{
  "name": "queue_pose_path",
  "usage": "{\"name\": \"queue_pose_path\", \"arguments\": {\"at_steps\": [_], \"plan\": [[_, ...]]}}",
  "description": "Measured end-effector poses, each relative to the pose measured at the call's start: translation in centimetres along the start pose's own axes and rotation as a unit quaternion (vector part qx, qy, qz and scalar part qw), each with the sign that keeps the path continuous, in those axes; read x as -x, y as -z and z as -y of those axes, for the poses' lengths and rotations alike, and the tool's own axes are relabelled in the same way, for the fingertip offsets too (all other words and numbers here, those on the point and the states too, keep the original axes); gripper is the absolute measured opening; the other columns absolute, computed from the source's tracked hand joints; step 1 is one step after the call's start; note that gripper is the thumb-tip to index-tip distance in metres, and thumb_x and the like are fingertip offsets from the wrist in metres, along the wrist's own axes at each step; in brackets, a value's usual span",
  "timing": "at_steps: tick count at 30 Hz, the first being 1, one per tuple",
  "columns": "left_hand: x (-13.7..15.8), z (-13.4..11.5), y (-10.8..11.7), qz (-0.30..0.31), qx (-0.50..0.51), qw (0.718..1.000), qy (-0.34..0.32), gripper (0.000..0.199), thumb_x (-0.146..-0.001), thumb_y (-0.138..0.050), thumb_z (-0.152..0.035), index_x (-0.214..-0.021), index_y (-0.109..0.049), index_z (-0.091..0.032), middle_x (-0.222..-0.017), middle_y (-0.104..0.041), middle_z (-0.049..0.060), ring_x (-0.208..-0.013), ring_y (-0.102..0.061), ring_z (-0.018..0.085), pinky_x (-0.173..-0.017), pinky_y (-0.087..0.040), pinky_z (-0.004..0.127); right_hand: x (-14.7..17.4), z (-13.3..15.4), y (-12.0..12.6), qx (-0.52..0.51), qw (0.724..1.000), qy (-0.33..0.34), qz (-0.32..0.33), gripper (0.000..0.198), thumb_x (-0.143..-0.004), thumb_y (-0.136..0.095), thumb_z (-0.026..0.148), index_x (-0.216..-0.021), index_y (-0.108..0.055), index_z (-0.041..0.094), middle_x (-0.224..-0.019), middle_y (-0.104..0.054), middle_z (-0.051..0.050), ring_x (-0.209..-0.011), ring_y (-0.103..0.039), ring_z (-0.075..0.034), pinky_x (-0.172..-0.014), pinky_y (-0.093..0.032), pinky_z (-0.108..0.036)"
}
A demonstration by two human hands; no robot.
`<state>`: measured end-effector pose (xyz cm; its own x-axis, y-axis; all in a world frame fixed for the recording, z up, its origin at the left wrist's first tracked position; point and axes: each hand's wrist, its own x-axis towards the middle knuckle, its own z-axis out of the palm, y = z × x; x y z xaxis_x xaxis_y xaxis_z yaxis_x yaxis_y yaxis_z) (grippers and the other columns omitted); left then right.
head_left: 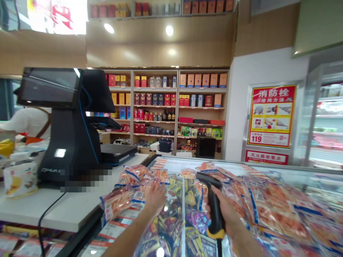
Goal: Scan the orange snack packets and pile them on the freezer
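My right hand point(223, 208) is wrapped round the handle of a black barcode scanner point(214, 203) with a yellow band at its base. The scanner stands nearly upright, its head pointing left, and a cable runs down from it. My left hand point(155, 194) reaches forward with fingers stretched out, resting on or just over a clear snack bag point(140, 189) with orange-pink contents and blue edges. Another such bag point(116, 203) lies left of it. A large pile of similar bags point(273, 207) spreads to the right of the scanner, over the glass-topped case.
A black cash register point(72, 125) with a flat scale-like platform point(118, 153) stands on the white counter point(61, 210) at left. Small wrapped snacks point(171, 221) show beneath my hands. Shelves of boxes point(155, 100) line the back. A person in white point(29, 121) is partly hidden behind the register.
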<state>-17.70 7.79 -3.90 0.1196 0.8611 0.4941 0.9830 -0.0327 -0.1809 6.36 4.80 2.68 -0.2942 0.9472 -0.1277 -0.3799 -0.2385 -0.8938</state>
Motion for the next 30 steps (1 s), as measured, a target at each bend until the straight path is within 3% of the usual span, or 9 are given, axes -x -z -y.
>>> {"name": "queue_pose_path", "arguments": {"at_steps": [5,9,14,19,24,30], "plan": [[-1.0,3.6,-0.6,-0.005,-0.007,0.999,0.048,0.028,-0.071,-0.042,-0.029,-0.095,-0.056,-0.023,-0.112,-0.051,0.006,-0.113,-0.031,0.025,-0.093,-0.013,0.045,-0.8,1.4,1.0,0.0,1.0,0.022,-0.008,0.028,-0.065,-0.049,0.043,-0.062,-0.047,0.015,-0.04,-0.049,0.004,-0.033,-0.045,-0.007,-0.033,-0.037,-0.018],[-2.1,4.6,-1.0,0.0,0.004,0.997,0.08,0.029,-0.071,-0.04,-0.028,-0.095,-0.055,-0.02,-0.11,-0.052,0.009,-0.11,-0.036,0.026,-0.091,-0.015,0.048,-1.2,2.5,2.0,0.022,0.999,0.024,-0.029,0.029,-0.065,-0.048,0.043,-0.064,-0.048,0.015,-0.038,-0.048,0.003,-0.031,-0.044,-0.008,-0.03,-0.035,-0.018],[-4.6,1.9,-1.0,-0.009,0.045,0.994,0.095,0.033,-0.074,-0.032,-0.019,-0.104,-0.047,-0.016,-0.12,-0.042,0.01,-0.114,-0.03,0.022,-0.094,-0.01,0.042,-1.0,3.5,2.6,0.04,0.997,0.017,-0.063,0.032,-0.064,-0.048,0.045,-0.069,-0.051,0.014,-0.038,-0.049,0.002,-0.03,-0.045,-0.009,-0.029,-0.035,-0.019],[-8.6,-2.8,-2.2,0.023,0.13,0.986,0.097,0.034,-0.074,-0.038,-0.022,-0.107,-0.044,-0.015,-0.114,-0.045,0.009,-0.106,-0.039,0.016,-0.087,-0.029,0.026,-0.7,3.6,2.6,0.018,0.997,0.019,-0.071,0.033,-0.064,-0.049,0.046,-0.071,-0.052,0.015,-0.038,-0.05,0.002,-0.03,-0.044,-0.009,-0.029,-0.033,-0.019],[-11.5,-5.2,-3.8,0.047,0.201,0.972,0.114,0.033,-0.077,-0.04,-0.03,-0.106,-0.043,-0.015,-0.106,-0.049,0.007,-0.094,-0.047,0.016,-0.08,-0.036,0.037,-0.9,3.1,3.2,-0.008,0.997,0.02,-0.076,0.033,-0.063,-0.05,0.047,-0.068,-0.052,0.015,-0.039,-0.051,0.002,-0.032,-0.045,-0.008,-0.031,-0.034,-0.018],[-12.8,-5.3,-5.5,0.072,0.229,0.951,0.194,0.031,-0.076,-0.042,-0.03,-0.103,-0.045,-0.015,-0.101,-0.051,0.006,-0.088,-0.05,0.016,-0.075,-0.04,0.038,-1.4,3.2,3.3,-0.021,0.994,0.025,-0.105,0.034,-0.062,-0.051,0.047,-0.07,-0.052,0.014,-0.043,-0.053,0.002,-0.036,-0.049,-0.009,-0.033,-0.036,-0.018]]}}
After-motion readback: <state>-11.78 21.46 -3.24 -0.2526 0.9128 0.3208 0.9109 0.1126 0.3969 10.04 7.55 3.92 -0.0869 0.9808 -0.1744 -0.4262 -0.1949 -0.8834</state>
